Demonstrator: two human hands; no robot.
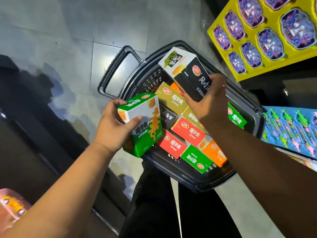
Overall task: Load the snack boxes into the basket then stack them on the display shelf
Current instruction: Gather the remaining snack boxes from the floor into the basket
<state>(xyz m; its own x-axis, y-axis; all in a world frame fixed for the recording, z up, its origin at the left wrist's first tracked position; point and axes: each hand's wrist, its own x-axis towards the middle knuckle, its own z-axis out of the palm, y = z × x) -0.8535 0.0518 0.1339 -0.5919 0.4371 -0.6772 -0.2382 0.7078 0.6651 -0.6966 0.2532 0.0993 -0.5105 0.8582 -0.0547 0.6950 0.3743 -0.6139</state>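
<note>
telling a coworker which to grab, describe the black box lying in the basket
Find the dark plastic basket packed with snack boxes. Just right of the green box in the left hand, between a gold box and a red box, lies the black box. It is the only black one lying there; the other black box is in the right hand.

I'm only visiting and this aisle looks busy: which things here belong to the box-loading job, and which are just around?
Part of the job:
- green box, held by the left hand
- black-and-white box, held by the right hand
- basket
- packed boxes inside it

Just around:
- yellow display card of purple packets
- blue toy card
- pink packet
- floor tiles
</note>
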